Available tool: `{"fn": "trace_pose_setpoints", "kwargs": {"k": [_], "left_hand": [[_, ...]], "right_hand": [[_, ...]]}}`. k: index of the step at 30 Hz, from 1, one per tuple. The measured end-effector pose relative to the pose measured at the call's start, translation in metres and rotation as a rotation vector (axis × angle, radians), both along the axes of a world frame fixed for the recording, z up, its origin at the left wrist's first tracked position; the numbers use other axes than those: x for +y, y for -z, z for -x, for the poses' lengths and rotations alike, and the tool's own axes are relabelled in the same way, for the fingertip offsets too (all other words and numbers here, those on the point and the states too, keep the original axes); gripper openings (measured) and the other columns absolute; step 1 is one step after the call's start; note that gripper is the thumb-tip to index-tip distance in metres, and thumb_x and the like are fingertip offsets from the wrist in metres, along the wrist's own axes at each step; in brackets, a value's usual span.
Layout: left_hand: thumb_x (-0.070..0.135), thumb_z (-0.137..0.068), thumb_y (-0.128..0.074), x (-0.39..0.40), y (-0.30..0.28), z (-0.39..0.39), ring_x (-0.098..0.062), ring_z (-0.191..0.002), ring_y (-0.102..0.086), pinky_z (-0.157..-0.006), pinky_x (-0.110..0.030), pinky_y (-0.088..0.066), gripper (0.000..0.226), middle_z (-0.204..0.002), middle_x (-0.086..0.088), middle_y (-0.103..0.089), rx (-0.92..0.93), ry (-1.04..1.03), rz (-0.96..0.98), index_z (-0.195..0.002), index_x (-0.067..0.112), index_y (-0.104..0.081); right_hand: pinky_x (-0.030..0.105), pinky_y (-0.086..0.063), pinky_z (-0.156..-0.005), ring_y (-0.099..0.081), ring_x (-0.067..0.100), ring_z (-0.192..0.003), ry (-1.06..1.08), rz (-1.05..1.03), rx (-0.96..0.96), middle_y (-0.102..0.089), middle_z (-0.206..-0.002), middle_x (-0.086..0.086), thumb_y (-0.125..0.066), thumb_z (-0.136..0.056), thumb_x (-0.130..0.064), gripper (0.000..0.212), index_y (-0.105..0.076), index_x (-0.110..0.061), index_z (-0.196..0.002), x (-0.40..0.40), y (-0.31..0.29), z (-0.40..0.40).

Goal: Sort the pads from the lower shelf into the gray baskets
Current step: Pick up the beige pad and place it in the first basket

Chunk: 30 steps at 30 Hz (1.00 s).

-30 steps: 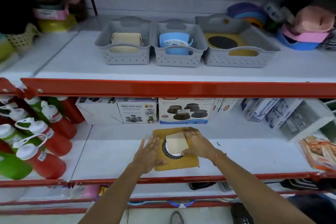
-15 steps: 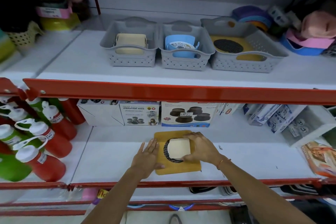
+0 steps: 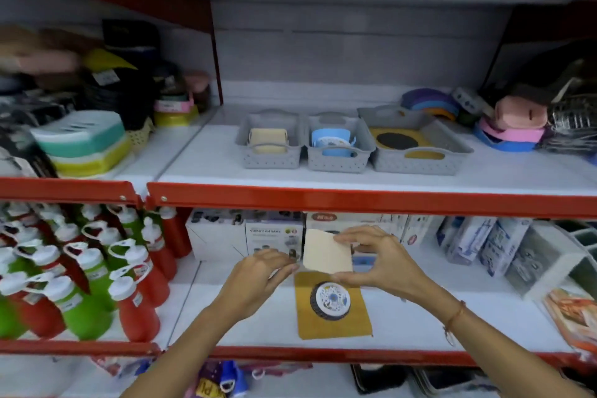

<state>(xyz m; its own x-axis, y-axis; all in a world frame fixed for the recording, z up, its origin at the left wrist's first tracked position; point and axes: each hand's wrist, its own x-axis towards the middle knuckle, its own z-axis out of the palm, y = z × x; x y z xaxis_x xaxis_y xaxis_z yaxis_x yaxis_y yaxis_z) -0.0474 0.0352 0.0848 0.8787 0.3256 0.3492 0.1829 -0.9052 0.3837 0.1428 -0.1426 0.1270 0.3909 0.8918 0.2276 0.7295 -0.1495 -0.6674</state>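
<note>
Pads lie stacked on the lower shelf (image 3: 420, 326), near its front edge: a mustard square pad (image 3: 334, 317) at the bottom, with a black round pad (image 3: 315, 304) on it and a white patterned disc (image 3: 332, 298) on top of that. A cream pad (image 3: 326, 254) is lifted clear above the far end of this stack, tilted, pinched along its right edge between the thumb and fingers of the right hand (image 3: 384, 260). The left hand (image 3: 258, 278) is just left of the cream pad with its fingers loosely curled and holding nothing; the fingertips come close to the pad's lower left corner, though whether they touch it cannot be told.

On the upper shelf (image 3: 206, 168) stand three gray baskets in a row. The left basket (image 3: 269, 158) holds a cream pad like the lifted one, the middle basket (image 3: 337, 161) holds blue pieces with a white patterned one, and the right basket (image 3: 416, 165), the widest, holds a mustard pad with a black round pad on it.

Behind the hands, boxes (image 3: 274, 236) line the back of the lower shelf. Red and green bottles (image 3: 97, 275) with white caps fill the shelf to the left.
</note>
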Motion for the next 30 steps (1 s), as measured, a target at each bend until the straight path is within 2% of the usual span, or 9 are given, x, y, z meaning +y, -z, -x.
{"fn": "trace_pose_setpoints", "kwargs": {"k": [3, 6, 12, 17, 21, 23, 25, 28, 30], "left_hand": [[0.059, -0.089, -0.031, 0.011, -0.04, 0.004, -0.003, -0.092, -0.063, -0.078, -0.025, -0.051, 0.051, -0.098, 0.012, -0.073, -0.123, 0.03, -0.006, -0.098, 0.027, -0.07], [0.052, -0.088, -0.045, 0.026, -0.08, 0.005, 0.0, -0.082, -0.064, -0.075, -0.015, -0.047, 0.042, -0.089, 0.01, -0.075, -0.288, 0.036, -0.02, -0.092, 0.023, -0.074], [0.043, -0.081, -0.062, 0.076, -0.134, -0.014, 0.003, -0.101, -0.059, -0.098, -0.016, -0.042, 0.032, -0.107, 0.008, -0.07, -0.624, -0.181, 0.006, -0.103, 0.022, -0.071], [0.084, -0.06, -0.043, 0.121, -0.146, -0.04, -0.015, -0.137, -0.034, -0.119, -0.041, -0.013, 0.096, -0.141, -0.005, -0.049, -0.35, -0.299, 0.087, -0.13, 0.019, -0.052], [0.066, -0.064, -0.068, 0.136, -0.139, -0.048, -0.023, -0.144, -0.015, -0.12, -0.043, -0.004, 0.087, -0.146, -0.005, -0.04, -0.287, -0.351, 0.345, -0.135, 0.019, -0.047], [0.077, -0.055, -0.064, 0.14, -0.136, -0.049, -0.011, -0.14, -0.021, -0.121, -0.041, -0.002, 0.096, -0.144, -0.004, -0.044, -0.291, -0.291, 0.391, -0.13, 0.019, -0.051], [0.065, -0.064, -0.067, 0.138, -0.137, -0.048, -0.002, -0.133, -0.014, -0.12, -0.038, -0.003, 0.085, -0.145, -0.004, -0.041, -0.292, -0.282, 0.407, -0.131, 0.015, -0.051], [0.075, -0.058, -0.061, 0.145, -0.129, -0.047, -0.015, -0.143, 0.003, -0.119, -0.041, -0.005, 0.094, -0.15, -0.002, -0.033, -0.245, -0.307, 0.366, -0.135, 0.022, -0.047], [0.062, -0.066, -0.062, 0.145, -0.129, -0.047, -0.019, -0.144, 0.004, -0.118, -0.039, -0.006, 0.081, -0.151, -0.002, -0.032, -0.223, -0.312, 0.361, -0.136, 0.023, -0.046]], "right_hand": [[0.032, -0.053, -0.094, -0.054, 0.002, -0.115, -0.023, -0.112, 0.014, -0.059, -0.121, -0.018, -0.086, -0.055, -0.047, 0.062, -0.068, -0.03, -0.113, 0.01, -0.04, 0.007], [0.026, -0.051, -0.094, -0.054, -0.003, -0.114, -0.009, -0.186, -0.025, -0.06, -0.122, -0.017, -0.086, -0.055, -0.048, 0.062, -0.067, -0.031, -0.112, 0.026, -0.076, 0.005], [0.022, -0.051, -0.09, -0.062, 0.005, -0.104, 0.025, -0.295, -0.134, -0.066, -0.115, -0.011, -0.086, -0.056, -0.047, 0.06, -0.071, -0.023, -0.109, 0.079, -0.14, -0.013], [0.028, -0.05, -0.09, -0.059, 0.009, -0.106, 0.059, -0.151, -0.115, -0.065, -0.117, -0.011, -0.083, -0.058, -0.052, 0.061, -0.068, -0.025, -0.11, 0.149, -0.165, -0.046], [0.026, -0.051, -0.088, -0.059, 0.014, -0.106, -0.011, -0.057, -0.101, -0.066, -0.117, -0.002, -0.085, -0.06, -0.046, 0.064, -0.065, -0.017, -0.113, 0.199, -0.157, -0.069], [0.02, -0.049, -0.082, -0.059, 0.014, -0.102, -0.048, 0.003, -0.128, -0.067, -0.115, 0.001, -0.085, -0.062, -0.041, 0.063, -0.065, -0.012, -0.113, 0.218, -0.151, -0.076], [0.02, -0.05, -0.08, -0.059, 0.016, -0.099, -0.06, 0.063, -0.132, -0.067, -0.111, 0.002, -0.086, -0.062, -0.038, 0.059, -0.066, -0.01, -0.11, 0.233, -0.146, -0.08], [0.019, -0.047, -0.076, -0.06, 0.016, -0.098, -0.089, 0.11, -0.136, -0.069, -0.109, 0.002, -0.086, -0.06, -0.04, 0.058, -0.069, -0.012, -0.108, 0.251, -0.137, -0.085], [0.024, -0.047, -0.08, -0.061, 0.017, -0.099, -0.098, 0.126, -0.151, -0.071, -0.109, 0.001, -0.085, -0.061, -0.042, 0.055, -0.072, -0.015, -0.106, 0.256, -0.133, -0.086]]}}
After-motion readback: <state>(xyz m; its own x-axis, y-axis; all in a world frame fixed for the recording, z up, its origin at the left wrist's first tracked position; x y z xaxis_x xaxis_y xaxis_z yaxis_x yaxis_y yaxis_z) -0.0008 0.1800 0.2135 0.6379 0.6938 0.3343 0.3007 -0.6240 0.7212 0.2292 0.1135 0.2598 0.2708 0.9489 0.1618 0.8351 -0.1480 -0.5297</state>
